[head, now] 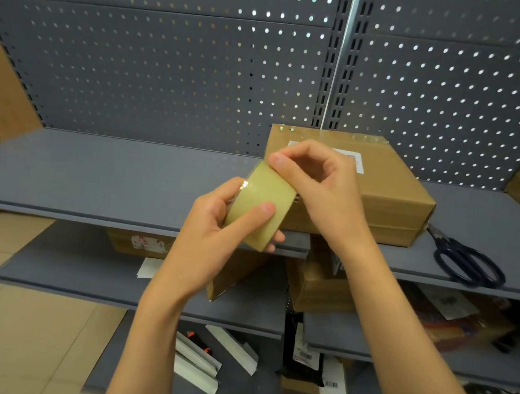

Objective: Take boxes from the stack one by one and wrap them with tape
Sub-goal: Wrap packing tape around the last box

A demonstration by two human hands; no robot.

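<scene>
The left hand [220,221] grips the tape [259,206] roll from below, thumb across its front. The roll is held in the air just in front of the shelf [100,173], tilted, its top leaning left. The right hand [318,182] pinches the roll's top edge. Behind the hands a box [391,190] lies flat on the shelf, partly hidden. Scissors [466,260] lie right of the box.

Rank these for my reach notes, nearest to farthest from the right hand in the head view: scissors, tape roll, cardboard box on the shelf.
1. Tape roll: in the right hand fingertips' pinch, left hand supporting.
2. Cardboard box: just behind the hand.
3. Scissors: far right on the shelf.
</scene>
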